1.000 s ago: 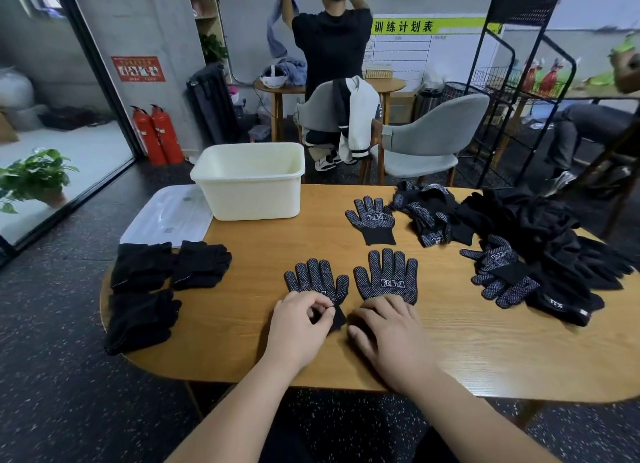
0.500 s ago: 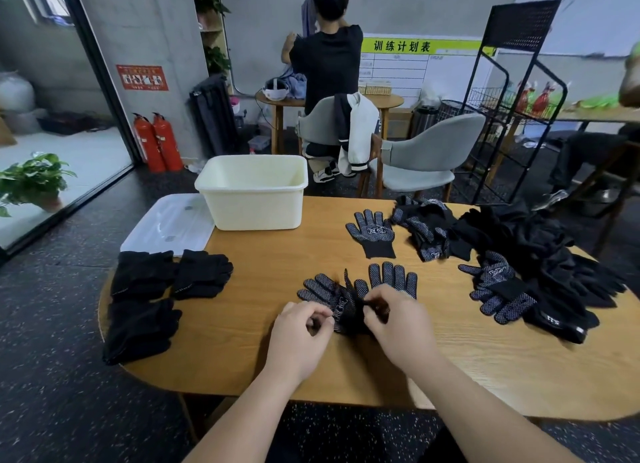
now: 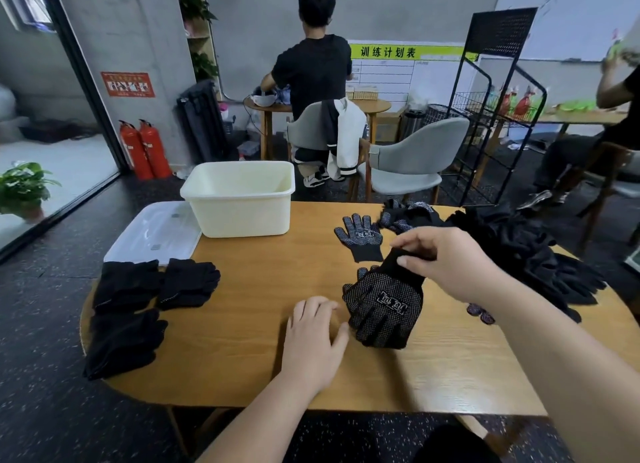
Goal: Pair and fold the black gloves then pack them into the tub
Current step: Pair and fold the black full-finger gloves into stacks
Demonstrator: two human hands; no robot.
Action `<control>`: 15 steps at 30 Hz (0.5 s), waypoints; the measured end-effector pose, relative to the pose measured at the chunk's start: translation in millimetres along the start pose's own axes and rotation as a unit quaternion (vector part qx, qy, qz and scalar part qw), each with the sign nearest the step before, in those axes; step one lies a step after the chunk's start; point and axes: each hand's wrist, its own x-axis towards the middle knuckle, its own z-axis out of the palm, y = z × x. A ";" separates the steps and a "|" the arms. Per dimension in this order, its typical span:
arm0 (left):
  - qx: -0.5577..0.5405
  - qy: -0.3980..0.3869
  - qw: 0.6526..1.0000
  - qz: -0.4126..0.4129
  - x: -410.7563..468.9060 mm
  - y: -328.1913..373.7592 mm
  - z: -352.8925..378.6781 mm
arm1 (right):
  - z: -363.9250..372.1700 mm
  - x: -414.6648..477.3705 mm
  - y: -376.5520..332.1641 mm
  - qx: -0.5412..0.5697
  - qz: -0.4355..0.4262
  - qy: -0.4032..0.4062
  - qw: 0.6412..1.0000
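Black knit in the grip: the right hand (image 3: 446, 265) pinches the dotted pair (image 3: 384, 306) by its cuff end, thumb and curled fingers closed on the plain ribbed band.
Hang of the pair: cuffs raised, glove fingers drooping toward the near edge, their tips seemingly resting on the table (image 3: 242, 341).
Left hand: the left hand (image 3: 311, 338) lies palm down on the wood, fingers relaxed and holding nothing, its thumb just beside the pair's fingertips; contact cannot be told.
Change: a second ago two dotted gloves lay flat side by side under both hands; half a second ago they were being drawn together; now they are stacked as one and lifted at the cuffs.
Meaning: pairing looks done for this set, so folding is the step in hand, with packing after it.
Texture: soft knit studded with pale grip dots and a pale printed mark on the palm; limp, so it should double over easily.
Single dotted glove (image 3: 360, 235): flat, palm up, just beyond the held pair.
Loose heap (image 3: 512, 251): rumpled black gloves at the far right, unsorted.
Folded bundles (image 3: 128, 306): plain black, squarish, stacked at the left edge, not yet packed.
Tub (image 3: 239, 203): cream plastic, rectangular with rounded corners, far left of centre; no gloves visible inside.
Lid (image 3: 152, 232): translucent white, flat, left of the tub.
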 end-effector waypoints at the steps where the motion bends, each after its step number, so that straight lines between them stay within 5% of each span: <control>1: 0.015 -0.010 1.000 0.009 0.0 2.8 3.5 | -2.5 6.3 0.5 -0.008 -0.001 0.007 1.000; 9: 0.088 -0.058 0.989 0.106 -3.0 3.5 8.8 | 14.0 15.0 6.2 -0.110 -0.102 0.184 0.971; 15: 0.089 -0.083 0.985 0.122 -4.4 5.3 7.7 | 115.2 -20.8 66.3 -0.206 -0.088 -0.001 0.975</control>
